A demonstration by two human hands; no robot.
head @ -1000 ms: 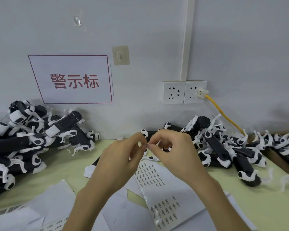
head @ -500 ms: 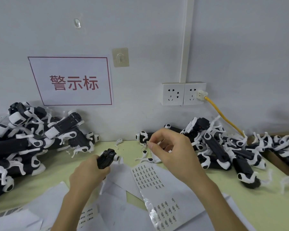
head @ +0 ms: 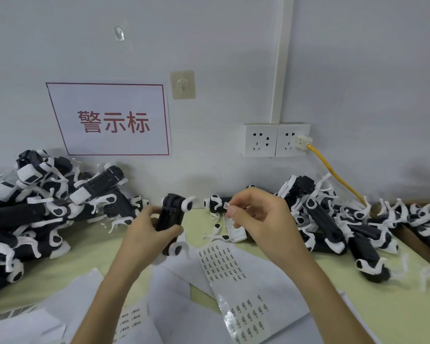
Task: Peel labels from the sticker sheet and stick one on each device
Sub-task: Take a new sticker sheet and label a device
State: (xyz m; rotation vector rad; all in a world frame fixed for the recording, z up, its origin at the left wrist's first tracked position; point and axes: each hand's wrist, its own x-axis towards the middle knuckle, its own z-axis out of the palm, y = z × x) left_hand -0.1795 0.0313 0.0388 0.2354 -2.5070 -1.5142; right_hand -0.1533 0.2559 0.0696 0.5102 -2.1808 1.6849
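Head view: the left hand point(head: 147, 234) grips a black-and-white device point(head: 170, 218) above the tabletop point(head: 102, 248). The right hand point(head: 261, 219) pinches a small label point(head: 225, 206) just right of it, beyond the sticker sheet point(head: 221, 264). The label could cling to the fingers point(head: 232, 211) or land crooked.

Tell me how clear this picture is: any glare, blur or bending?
Head view: soft even light; glare low on the glossy sticker sheet; wide-angle bending tilts the sign and conduit; the label in the right hand is slightly blurred, the device in the left hand sharper.
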